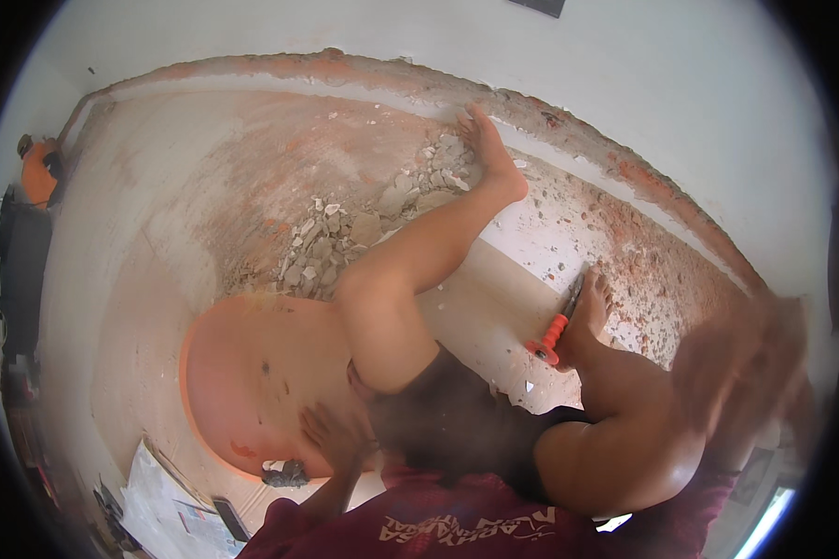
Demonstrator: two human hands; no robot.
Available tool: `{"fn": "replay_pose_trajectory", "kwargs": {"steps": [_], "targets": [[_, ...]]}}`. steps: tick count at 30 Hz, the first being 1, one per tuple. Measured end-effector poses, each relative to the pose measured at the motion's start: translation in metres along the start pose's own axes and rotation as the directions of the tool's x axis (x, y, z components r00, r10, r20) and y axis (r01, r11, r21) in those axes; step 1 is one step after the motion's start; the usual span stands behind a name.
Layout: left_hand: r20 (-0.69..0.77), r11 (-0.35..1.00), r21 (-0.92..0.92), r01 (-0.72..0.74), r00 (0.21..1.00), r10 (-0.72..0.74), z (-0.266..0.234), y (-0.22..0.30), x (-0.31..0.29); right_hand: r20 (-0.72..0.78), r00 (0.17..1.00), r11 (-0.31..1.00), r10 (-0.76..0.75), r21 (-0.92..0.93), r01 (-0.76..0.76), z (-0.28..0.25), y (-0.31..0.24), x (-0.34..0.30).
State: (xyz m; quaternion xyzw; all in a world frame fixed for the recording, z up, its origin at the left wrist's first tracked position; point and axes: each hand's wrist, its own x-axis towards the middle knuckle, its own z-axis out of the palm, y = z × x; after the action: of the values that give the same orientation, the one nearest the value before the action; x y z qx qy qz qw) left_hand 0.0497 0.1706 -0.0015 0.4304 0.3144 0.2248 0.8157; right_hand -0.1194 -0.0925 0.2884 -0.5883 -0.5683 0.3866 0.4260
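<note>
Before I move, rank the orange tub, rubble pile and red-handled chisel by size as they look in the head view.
Largest to smallest:
1. Orange tub, though nearness to the camera may enlarge it
2. Rubble pile
3. Red-handled chisel

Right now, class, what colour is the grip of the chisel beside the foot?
Orange-red: the chisel's grip shows best in the head view.

My right hand (741,363) is smeared by blur, so I cannot tell whether it grips anything. My bent left leg (410,252) hides the right side of the wide, rounded orange plastic tub (238,373); the small dark lump (284,473) at its near rim is unclear. Dark objects (23,279) along the floor's (112,307) left edge are too dim to identify. The picture's top edge crops a dark grey rectangle (539,6).
</note>
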Motion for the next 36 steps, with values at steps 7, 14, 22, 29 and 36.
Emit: {"fn": "replay_pose_trajectory", "kwargs": {"steps": [7,14,22,29,36], "targets": [[0.118,0.982,-0.101,0.157,0.982,-0.145,0.026,-0.041,-0.014,-0.737,0.452,0.862,0.503,0.462,-0.207,0.012,0.196,-0.107],[0.16,0.991,-0.028,0.131,0.979,-0.125,-0.004,-0.042,-0.007,-0.552,-0.102,0.224,0.828,0.491,-0.842,0.119,0.041,0.042],[0.146,0.728,0.619,-0.295,0.954,0.262,-0.004,-0.075,0.028,-0.716,0.551,0.439,0.43,-0.367,-0.82,0.154,-0.004,0.015],[0.105,0.585,0.785,-0.201,0.975,0.193,0.029,-0.076,-0.009,-0.473,0.468,0.661,0.746,0.442,-0.607,0.16,0.208,-0.098],[0.005,-0.102,0.995,0.011,0.988,0.154,0.079,-0.089,-0.018,-0.547,0.633,0.581,0.547,-0.297,-0.758,0.154,0.296,-0.106]]}}
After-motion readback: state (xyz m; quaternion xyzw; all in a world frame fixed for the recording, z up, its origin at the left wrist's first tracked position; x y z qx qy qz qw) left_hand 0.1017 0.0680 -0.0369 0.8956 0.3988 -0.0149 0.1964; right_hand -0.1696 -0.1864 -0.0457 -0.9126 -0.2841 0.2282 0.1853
